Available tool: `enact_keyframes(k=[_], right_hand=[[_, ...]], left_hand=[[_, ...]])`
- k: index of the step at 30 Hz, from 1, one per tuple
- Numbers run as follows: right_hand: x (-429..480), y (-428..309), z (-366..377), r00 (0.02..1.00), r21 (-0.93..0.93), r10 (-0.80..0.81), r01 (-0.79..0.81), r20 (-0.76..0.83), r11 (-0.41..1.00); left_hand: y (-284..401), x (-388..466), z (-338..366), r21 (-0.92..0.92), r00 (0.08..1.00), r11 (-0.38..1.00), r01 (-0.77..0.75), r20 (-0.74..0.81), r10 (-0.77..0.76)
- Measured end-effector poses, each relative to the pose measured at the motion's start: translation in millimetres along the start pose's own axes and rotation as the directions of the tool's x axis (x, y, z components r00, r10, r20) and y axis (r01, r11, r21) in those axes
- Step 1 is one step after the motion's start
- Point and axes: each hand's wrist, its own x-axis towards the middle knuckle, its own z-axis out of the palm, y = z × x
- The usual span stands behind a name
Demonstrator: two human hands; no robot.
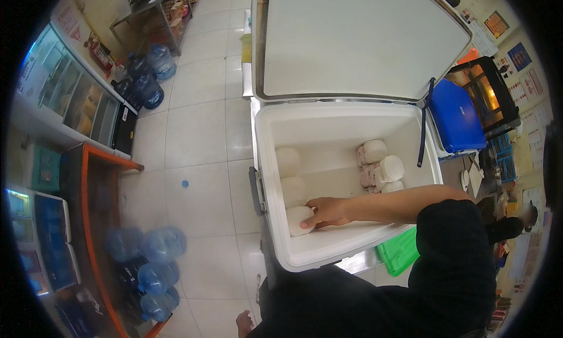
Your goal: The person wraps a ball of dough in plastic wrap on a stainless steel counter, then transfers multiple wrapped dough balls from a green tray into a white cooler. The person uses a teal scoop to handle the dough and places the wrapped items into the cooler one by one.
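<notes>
Inside a white insulated cooler point(429, 140), my right hand point(327, 212) has its thumb and fingers around a white ball point(295, 221) at the left wall. Two more pale balls, the middle one point(292, 190) and the far one point(288, 161), line the same wall. Across the cooler floor sit several white rounds point(391, 168), with pink-and-white printed wrapping point(368, 175) beside them; my forearm partly covers this group. The cooler's lid point(352, 39) stands raised on the far side. My left hand point(244, 324) hangs low at the bottom edge, outside the cooler, its fingers curled and partly cut off.
A dark lid strap point(424, 127) hangs at the cooler's right. Beyond it are a blue-lidded cooler point(459, 113) and a lit display warmer point(488, 96). A green plastic lid point(399, 252) lies near my elbow. Water jugs point(162, 241) stand left; another person point(506, 228) is far right.
</notes>
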Motion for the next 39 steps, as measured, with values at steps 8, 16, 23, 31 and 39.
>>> enact_keyframes(k=[8,16,23,31,39], right_hand=[[2.4,-0.9,13.8,0.982,-0.212,-0.068,0.030,-0.174,0.977],[40.9,14.5,-38.3,0.884,-0.749,-0.334,0.457,0.326,0.480],[-157.6,-56.4,-60.7,0.480,-0.687,-0.868,0.674,0.127,0.272],[-358.8,139.7,-190.5,0.022,-0.075,-0.982,0.997,-0.185,0.036],[-163.3,332.5,-356.8,0.398,0.326,-0.015,0.771,-0.917,0.548]], left_hand=[[85.0,38.3,-13.1,-0.508,0.895,0.776,0.375,-0.020,-0.446],[100.6,30.6,-0.2,-0.468,0.923,0.821,0.326,-0.029,-0.383],[78.4,44.7,8.3,0.699,0.904,0.616,-0.364,0.105,0.415],[140.5,12.1,67.8,-0.088,0.962,0.960,0.267,-0.026,-0.270],[183.1,-7.0,120.1,0.044,0.982,0.981,0.190,0.008,-0.191]])
